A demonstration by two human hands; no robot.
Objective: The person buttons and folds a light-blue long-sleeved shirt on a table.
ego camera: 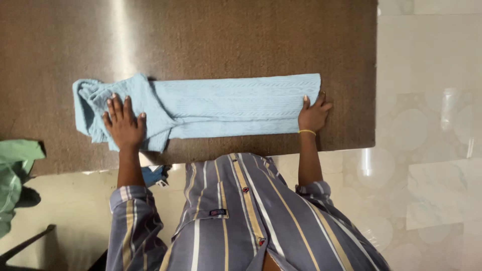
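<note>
— Hands? Quick.
— Left hand was flat, fingers spread, pressing the bunched end of the light blue knitted garment. Right hand was open too, palm down on the other end, thumb at the edge. Neither was clamped on anything; well apart, one at each end.
— Where was the garment?
— It lay on the brown mat, stretched into a long narrow band.
— How far along?
— I'd judge the lengthwise folds were done: the sides looked turned in, edges fairly straight. The left end was still rumpled, and the band wasn't folded across yet.
— Anything else?
— Green cloth at the mat's left edge, untouched. Pale tiled floor around.
</note>
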